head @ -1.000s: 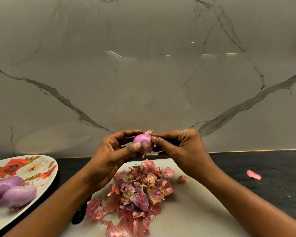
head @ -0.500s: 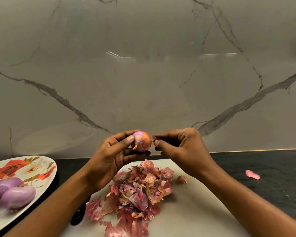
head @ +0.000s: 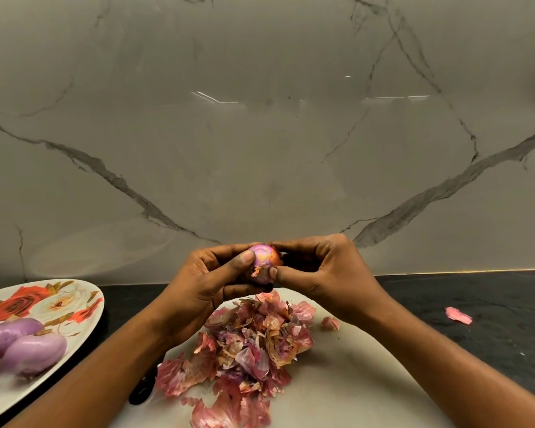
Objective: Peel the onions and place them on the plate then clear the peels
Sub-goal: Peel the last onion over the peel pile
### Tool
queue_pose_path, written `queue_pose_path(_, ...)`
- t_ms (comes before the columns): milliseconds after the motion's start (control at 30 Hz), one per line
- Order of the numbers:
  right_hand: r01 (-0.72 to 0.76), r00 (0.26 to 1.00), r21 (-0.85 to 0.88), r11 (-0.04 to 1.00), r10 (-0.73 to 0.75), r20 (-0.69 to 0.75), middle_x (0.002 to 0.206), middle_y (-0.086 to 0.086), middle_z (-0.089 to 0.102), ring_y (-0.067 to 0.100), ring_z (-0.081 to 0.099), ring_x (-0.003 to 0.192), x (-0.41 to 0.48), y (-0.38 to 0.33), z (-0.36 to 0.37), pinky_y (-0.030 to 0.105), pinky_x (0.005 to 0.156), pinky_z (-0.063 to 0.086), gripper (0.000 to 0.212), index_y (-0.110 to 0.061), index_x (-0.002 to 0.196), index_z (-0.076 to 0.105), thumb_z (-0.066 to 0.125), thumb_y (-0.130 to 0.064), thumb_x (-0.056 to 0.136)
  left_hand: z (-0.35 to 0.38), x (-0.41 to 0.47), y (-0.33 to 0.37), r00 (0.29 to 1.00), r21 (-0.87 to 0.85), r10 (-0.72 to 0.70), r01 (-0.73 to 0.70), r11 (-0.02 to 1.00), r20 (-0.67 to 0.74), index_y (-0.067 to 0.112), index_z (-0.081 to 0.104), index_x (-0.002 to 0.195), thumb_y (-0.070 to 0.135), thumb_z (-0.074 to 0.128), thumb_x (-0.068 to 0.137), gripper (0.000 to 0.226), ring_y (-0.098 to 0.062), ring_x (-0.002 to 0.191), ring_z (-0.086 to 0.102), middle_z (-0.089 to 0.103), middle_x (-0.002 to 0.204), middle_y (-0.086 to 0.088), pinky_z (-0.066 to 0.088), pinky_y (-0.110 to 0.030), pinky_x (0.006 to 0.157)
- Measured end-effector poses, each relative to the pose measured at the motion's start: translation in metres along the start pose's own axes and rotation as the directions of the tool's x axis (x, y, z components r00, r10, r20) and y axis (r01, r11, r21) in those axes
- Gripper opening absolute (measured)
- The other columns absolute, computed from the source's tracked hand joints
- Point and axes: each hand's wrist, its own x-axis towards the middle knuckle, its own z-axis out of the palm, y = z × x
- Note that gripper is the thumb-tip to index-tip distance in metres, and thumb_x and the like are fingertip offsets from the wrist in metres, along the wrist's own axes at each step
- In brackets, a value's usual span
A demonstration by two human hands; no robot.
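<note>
half-peeled purple-pink onion point(head: 262, 260) held over far edge of white cutting board point(head: 352, 381), l hand point(head: 204, 282) curled round it; r hand point(head: 325, 273) pinches loose skin point(head: 275, 258) on its r side, so pull prob goes rightward, off l grip.

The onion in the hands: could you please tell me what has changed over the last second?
The right hand, which had let go half a second ago, closed back in and pinches the onion again; the left hand kept gripping it. The peel pile, the peeled onions and the plate stayed put.
</note>
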Motion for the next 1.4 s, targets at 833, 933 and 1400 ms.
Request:
queue_pose_path(833,-0.153,0.988,0.162,0.975,0.153,0.011,0.101,0.005,0.083,0.02,0.08,0.091,0.0035,-0.0008,-0.0002,0.025,0.074,0.063,0.026,-0.01,0.119,0.079,0.078,-0.011,0.093,-0.0009,-0.0009,-0.0014,0.999,0.06,0.038,-0.036,0.998,-0.037,0.007,0.073,0.124,0.014,0.071,0.083,0.042,-0.032,0.106,0.077,0.078,0.119,-0.015,0.064,-0.029,0.08)
queue_pose_path(933,-0.146,0.989,0.175,0.974,0.147,0.01,0.099,0.005,0.083,0.018,0.08,0.089,0.0025,-0.0016,-0.0008,0.022,0.073,0.061,0.027,-0.008,0.117,0.079,0.079,-0.006,0.091,-0.0019,-0.0007,-0.0012,0.999,0.061,0.038,-0.036,0.997,-0.032,0.007,0.073,0.125,0.013,0.071,0.084,0.042,-0.033,0.108,0.076,0.077,0.12,-0.015,0.064,-0.031,0.082)
queue_pose_path(1400,-0.121,0.993,0.212,0.97,0.12,0.017,0.102,0.006,0.082,0.022,0.081,0.093,0.002,-0.0013,-0.0002,0.029,0.08,0.064,0.029,-0.005,0.118,0.078,0.08,-0.006,0.089,-0.0011,-0.0023,0.0001,0.997,0.028,0.069,-0.069,0.997,-0.027,0.004,0.073,0.125,0.011,0.07,0.084,0.041,-0.033,0.107,0.076,0.077,0.12,-0.017,0.064,-0.03,0.081)
